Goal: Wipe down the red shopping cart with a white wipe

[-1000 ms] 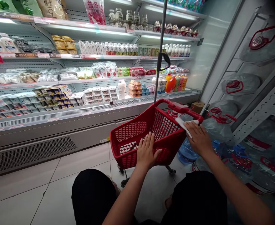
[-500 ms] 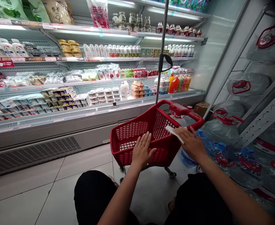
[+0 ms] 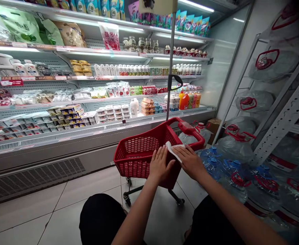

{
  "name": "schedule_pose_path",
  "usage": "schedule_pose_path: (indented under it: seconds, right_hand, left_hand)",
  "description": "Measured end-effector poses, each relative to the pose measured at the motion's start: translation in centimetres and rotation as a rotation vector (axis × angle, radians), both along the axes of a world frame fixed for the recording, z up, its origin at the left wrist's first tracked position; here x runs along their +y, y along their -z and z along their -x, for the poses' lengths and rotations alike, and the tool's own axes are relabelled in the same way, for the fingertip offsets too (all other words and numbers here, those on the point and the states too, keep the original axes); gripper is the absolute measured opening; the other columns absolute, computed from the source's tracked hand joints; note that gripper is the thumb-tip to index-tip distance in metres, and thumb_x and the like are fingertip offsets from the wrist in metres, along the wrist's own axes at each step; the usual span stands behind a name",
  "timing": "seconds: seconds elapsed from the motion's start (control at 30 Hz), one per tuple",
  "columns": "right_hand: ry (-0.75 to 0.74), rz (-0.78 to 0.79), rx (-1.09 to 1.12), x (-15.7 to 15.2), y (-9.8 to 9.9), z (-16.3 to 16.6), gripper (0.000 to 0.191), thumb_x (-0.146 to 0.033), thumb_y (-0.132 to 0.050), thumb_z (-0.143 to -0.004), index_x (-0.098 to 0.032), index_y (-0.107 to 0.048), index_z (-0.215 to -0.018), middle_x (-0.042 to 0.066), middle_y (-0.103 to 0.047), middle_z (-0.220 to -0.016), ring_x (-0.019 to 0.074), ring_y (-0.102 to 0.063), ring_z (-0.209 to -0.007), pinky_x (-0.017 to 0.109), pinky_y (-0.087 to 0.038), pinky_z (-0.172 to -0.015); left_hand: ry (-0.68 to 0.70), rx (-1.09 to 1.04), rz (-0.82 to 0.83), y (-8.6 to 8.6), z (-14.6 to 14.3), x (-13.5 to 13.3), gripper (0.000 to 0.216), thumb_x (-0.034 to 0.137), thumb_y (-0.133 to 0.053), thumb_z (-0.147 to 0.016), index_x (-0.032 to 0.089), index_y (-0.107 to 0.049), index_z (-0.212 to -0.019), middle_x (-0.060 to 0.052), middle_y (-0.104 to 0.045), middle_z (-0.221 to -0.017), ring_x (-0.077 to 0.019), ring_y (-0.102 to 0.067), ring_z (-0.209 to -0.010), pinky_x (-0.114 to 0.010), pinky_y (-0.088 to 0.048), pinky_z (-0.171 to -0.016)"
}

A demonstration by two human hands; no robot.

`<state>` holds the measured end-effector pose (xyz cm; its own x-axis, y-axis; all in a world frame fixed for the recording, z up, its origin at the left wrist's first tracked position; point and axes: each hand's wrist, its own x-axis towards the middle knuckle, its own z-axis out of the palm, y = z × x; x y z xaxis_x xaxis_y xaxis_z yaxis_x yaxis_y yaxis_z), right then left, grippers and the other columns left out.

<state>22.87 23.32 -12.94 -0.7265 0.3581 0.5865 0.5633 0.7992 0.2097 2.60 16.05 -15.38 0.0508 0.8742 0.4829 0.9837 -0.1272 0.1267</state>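
A person crouching on a tiled shop floor (image 3: 37, 204) sets both bare hands on a small red shopping cart (image 3: 139, 156) standing at 12 o'clock in front of the knees. The left hand (image 3: 161, 165) lies flat against the basket's near wall, fingers spread and gripping nothing. The right hand (image 3: 190, 161), at 3 o'clock of the left and just beside it, is stretched flat too, its fingers pressing a white cloth (image 3: 173, 151) down on the basket's near rim; the cloth's free edge pokes out toward 10 o'clock. A grey pole (image 3: 171, 68) rises from the cart's far end. Large water jugs (image 3: 231, 149) crowd the floor and racks at 3 o'clock of the cart, and lit chiller shelves (image 3: 88, 112) of dairy and drinks span 9 to 12 o'clock.
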Motion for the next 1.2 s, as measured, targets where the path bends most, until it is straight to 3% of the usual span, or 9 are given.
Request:
schedule_pose_path:
  seconds: [0.17,0.3,0.43,0.6,0.73,0.83,1.0,1.1,1.2]
  right_hand:
    - [0.137,-0.038,0.064,4.2,-1.2,-4.6,0.055,-0.02,-0.038,-0.102,-0.026,-0.046,-0.156,0.005,-0.063,-0.148,0.0233,-0.055,-0.138,0.053,-0.024,-0.126]
    - [0.226,-0.061,0.157,7.9,-1.1,-8.0,0.047,-0.028,-0.034,-0.105,-0.022,-0.059,-0.144,0.009,-0.07,-0.136,0.0261,-0.058,-0.134,0.054,-0.026,-0.125]
    - [0.245,-0.066,0.218,7.7,-0.2,-8.1,0.045,-0.032,-0.034,-0.106,-0.02,-0.062,-0.139,0.011,-0.071,-0.129,0.0273,-0.058,-0.13,0.05,-0.032,-0.123]
    - [0.162,-0.085,0.188,2.7,2.0,-5.5,0.061,-0.019,-0.037,-0.101,-0.022,-0.035,-0.163,0.006,-0.053,-0.157,0.0244,-0.041,-0.149,0.048,-0.03,-0.126]
    - [0.126,-0.115,0.073,-0.1,3.6,-4.0,0.082,-0.008,-0.039,-0.093,-0.024,-0.01,-0.169,0.004,-0.037,-0.168,0.0222,-0.032,-0.155,0.048,-0.031,-0.126]
    - [0.171,-0.126,0.047,0.5,4.1,-5.0,0.087,-0.005,-0.038,-0.091,-0.024,-0.002,-0.168,0.004,-0.031,-0.171,0.0211,-0.031,-0.156,0.049,-0.029,-0.127]
    - [0.33,-0.097,0.213,3.8,4.5,-8.1,0.082,-0.017,-0.039,-0.099,-0.022,0.005,-0.168,0.008,-0.021,-0.173,0.0274,-0.028,-0.157,0.053,-0.029,-0.127]
    - [0.352,-0.003,0.423,4.0,5.9,-6.6,0.077,-0.026,-0.036,-0.104,-0.022,0.006,-0.168,0.01,-0.01,-0.175,0.0319,-0.022,-0.159,0.054,-0.029,-0.127]
    - [0.351,0.072,0.635,3.2,8.4,-2.7,0.077,-0.03,-0.032,-0.106,-0.02,0.013,-0.167,0.013,0.001,-0.175,0.0348,-0.012,-0.16,0.06,-0.034,-0.123]
  left_hand:
    - [-0.005,-0.026,0.02,1.1,0.6,-1.4,0.069,0.054,-0.036,-0.108,0.027,-0.013,-0.168,-0.003,-0.027,-0.172,-0.0203,-0.026,-0.159,-0.048,-0.024,-0.13]
    - [0.055,-0.029,0.054,1.5,1.4,-2.6,0.073,0.058,-0.04,-0.106,0.027,-0.014,-0.168,-0.003,-0.03,-0.171,-0.0206,-0.027,-0.158,-0.047,-0.024,-0.13]
    - [0.084,-0.043,0.072,1.6,0.8,-3.2,0.077,0.061,-0.041,-0.105,0.025,-0.014,-0.168,-0.004,-0.029,-0.171,-0.0212,-0.025,-0.159,-0.049,-0.021,-0.131]
    - [0.048,-0.067,0.028,1.1,-0.1,-3.0,0.073,0.056,-0.042,-0.106,0.024,-0.016,-0.167,-0.007,-0.032,-0.17,-0.0225,-0.028,-0.158,-0.051,-0.02,-0.131]
    - [0.156,-0.079,-0.014,-0.8,-2.7,-0.6,0.071,0.056,-0.039,-0.108,0.026,-0.014,-0.168,-0.006,-0.029,-0.171,-0.0217,-0.026,-0.158,-0.05,-0.019,-0.132]
    - [0.219,-0.125,0.004,-1.5,-4.9,1.6,0.075,0.059,-0.037,-0.107,0.026,-0.009,-0.168,-0.007,-0.023,-0.173,-0.0223,-0.021,-0.16,-0.05,-0.02,-0.131]
    - [0.27,-0.151,0.051,-0.6,-6.6,3.2,0.081,0.066,-0.04,-0.104,0.026,-0.011,-0.168,-0.005,-0.018,-0.174,-0.0228,-0.017,-0.161,-0.05,-0.018,-0.132]
    - [0.289,-0.157,0.051,-0.3,-7.3,3.3,0.085,0.069,-0.042,-0.102,0.027,-0.009,-0.168,-0.004,-0.016,-0.174,-0.0234,-0.016,-0.161,-0.05,-0.019,-0.132]
    - [0.299,-0.157,0.059,-0.2,-8.2,3.2,0.089,0.069,-0.044,-0.101,0.026,-0.006,-0.169,-0.005,-0.013,-0.175,-0.024,-0.014,-0.162,-0.049,-0.018,-0.133]
